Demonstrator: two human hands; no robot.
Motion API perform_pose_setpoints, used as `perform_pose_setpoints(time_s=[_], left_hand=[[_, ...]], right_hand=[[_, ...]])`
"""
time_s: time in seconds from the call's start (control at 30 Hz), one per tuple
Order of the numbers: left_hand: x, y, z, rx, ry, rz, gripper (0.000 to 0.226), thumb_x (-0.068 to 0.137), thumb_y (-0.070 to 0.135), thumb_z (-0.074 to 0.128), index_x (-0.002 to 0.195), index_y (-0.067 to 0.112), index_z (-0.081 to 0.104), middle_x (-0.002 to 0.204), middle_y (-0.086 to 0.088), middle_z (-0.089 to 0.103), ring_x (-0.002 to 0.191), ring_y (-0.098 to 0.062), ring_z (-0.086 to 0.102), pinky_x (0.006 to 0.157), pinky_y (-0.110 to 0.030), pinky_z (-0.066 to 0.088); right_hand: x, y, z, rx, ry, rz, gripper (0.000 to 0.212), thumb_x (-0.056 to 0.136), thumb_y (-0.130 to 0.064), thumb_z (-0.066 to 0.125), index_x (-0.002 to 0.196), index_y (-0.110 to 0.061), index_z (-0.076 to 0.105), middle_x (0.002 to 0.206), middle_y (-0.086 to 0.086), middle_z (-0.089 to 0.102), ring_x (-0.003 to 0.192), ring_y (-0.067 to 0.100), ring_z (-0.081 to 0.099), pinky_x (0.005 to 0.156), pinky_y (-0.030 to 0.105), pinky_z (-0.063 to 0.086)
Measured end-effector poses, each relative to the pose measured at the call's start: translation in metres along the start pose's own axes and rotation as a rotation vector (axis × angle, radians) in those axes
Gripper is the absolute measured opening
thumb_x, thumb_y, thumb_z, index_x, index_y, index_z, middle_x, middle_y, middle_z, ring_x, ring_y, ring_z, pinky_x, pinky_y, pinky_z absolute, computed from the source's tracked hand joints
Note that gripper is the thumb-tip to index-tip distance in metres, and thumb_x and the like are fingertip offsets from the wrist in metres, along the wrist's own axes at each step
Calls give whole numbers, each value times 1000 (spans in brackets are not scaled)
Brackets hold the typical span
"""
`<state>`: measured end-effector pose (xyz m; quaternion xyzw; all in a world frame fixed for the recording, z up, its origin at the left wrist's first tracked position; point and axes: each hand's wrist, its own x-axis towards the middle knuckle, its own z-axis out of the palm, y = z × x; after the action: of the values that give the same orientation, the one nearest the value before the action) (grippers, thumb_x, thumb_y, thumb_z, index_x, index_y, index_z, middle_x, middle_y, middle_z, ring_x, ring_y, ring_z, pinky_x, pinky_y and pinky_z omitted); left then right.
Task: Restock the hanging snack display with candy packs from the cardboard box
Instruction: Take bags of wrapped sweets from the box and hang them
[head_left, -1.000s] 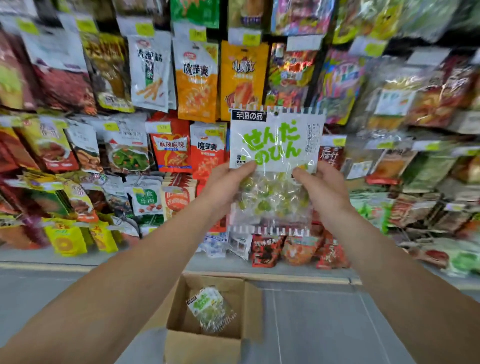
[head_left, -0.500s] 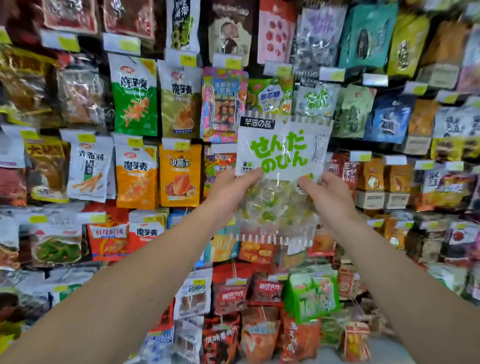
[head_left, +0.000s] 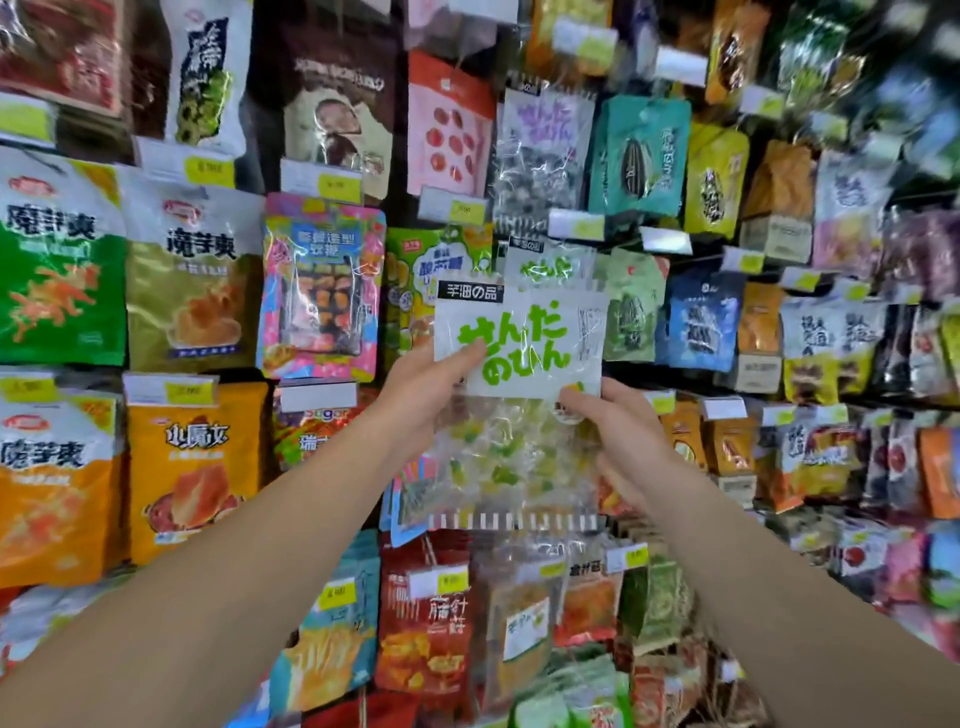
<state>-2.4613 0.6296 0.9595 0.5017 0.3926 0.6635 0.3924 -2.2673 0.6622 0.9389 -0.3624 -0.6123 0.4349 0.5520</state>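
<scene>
— Holding the candy pack (head_left: 519, 358) up at the display, you've got it by its white header card: your left hand (head_left: 423, 387) pinches the card's lower left corner, thumb across the front, and your right hand (head_left: 621, 434) grips the lower right edge where the card meets the clear pouch. Both hands are closed on the pack, one at each side. So what should you watch for now?

— The hole in the card. The pack sits right in front of a matching pack (head_left: 550, 267) already hanging on the rack, the same green lettering showing just above your card. That looks like your peg.

— Can you see the peg itself?

— Not clearly; the frame is blurred there and your pack covers it, so I cannot tell where the tip is. Raise the card a touch, find the tip by eye, then slide the hole straight on.

— Any trouble with the grip?

— Keep your fingers low on the card, as they are, so the top stays free. The pouch of green and yellow sweets hangs loose below; I'd expect it to swing, so go steady.

— And the neighbours?

— The green sunflower-seed bag (head_left: 631, 312) hangs just beside on the right, the green sour-candy bag (head_left: 415, 275) on the left. Push square so you don't knock either one.
</scene>
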Motion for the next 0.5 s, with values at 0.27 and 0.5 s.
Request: perform_pose_setpoints(time_s=[0.27, 0.5], left_hand=[[87, -26, 16, 77, 62, 35, 17, 92, 25, 66, 106, 16, 71, 96, -3, 76, 79, -18, 73, 53, -25, 52], [145, -38, 28, 196, 193, 109, 16, 90, 25, 68, 101, 15, 73, 96, -12, 75, 75, -30, 65, 59, -36, 44]], right_hand=[[101, 9, -19, -468, 151, -286, 61, 80, -24, 74, 133, -20, 45, 120, -6, 57, 106, 16, 62, 86, 32, 51], [196, -17, -44, -662, 103, -423, 73, 85, -24, 67, 149, -15, 34, 146, 5, 45, 127, 26, 50, 101, 35, 42]])
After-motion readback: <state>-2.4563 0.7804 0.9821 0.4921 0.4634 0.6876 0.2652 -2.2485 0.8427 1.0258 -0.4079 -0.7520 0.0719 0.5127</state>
